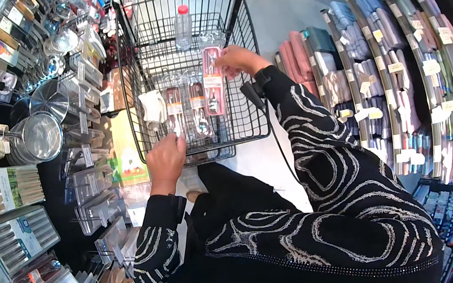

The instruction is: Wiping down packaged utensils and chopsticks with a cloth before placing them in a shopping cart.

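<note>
In my right hand [236,61] is the side edge of a pink cutlery pack [212,84] in clear plastic, pinched and held upright over the black wire shopping cart [203,148]. Two dark-handled cutlery packs [174,109] [198,101] with orange bands lie side by side in the cart. My left hand [166,161] is at the cart's near rim, its curled fingertips by the lower end of the left dark pack. Whether they grip the pack or the rim is hidden. A white crumpled item [153,107] lies left of the packs. Beyond them is a clear bottle [183,29] with a red cap.
A rack of kitchen utensils, including strainers [42,136] and packed wooden sticks [1,191], lines the left close to the cart. Shelves of folded towels [351,35] with tags stand on the right. A black cord [278,138] hangs by the cart's right side.
</note>
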`<state>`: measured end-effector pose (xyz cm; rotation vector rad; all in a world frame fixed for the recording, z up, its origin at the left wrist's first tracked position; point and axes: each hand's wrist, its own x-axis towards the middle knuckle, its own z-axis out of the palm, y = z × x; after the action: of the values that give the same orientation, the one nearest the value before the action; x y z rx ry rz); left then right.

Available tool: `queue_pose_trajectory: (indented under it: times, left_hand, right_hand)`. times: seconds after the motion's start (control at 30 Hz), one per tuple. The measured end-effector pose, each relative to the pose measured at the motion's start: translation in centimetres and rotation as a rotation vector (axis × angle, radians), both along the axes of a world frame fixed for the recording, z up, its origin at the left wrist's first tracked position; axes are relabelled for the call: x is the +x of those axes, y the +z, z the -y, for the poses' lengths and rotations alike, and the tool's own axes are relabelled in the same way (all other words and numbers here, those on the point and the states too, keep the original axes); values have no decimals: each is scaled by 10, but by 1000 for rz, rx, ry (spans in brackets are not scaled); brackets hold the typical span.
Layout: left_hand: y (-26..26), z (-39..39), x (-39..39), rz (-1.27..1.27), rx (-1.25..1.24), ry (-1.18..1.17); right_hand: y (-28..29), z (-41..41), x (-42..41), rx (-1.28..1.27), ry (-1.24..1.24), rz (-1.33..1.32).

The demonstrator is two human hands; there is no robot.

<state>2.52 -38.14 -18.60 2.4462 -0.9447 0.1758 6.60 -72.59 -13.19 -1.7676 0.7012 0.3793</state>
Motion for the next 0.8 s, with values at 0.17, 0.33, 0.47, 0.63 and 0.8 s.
queue_pose_trajectory:
  times: [0.17,0.33,0.47,0.63,0.8]
  left_hand:
    - [6,-8,1,-126,-1,48]
    - [17,-14,9,-605,-363,77]
    - [67,-22,1,-1010,-764,62]
    - [135,-52,-24,-951,-900,11]
    - [154,-81,-42,-1017,-1111,52]
  right_hand:
    - [53,-29,1,86,91,201]
    - [103,-73,-14,171,183,264]
    - [117,-99,-20,283,273,321]
    - [137,-165,-27,345,480,367]
    - [136,-224,-31,348,679,358]
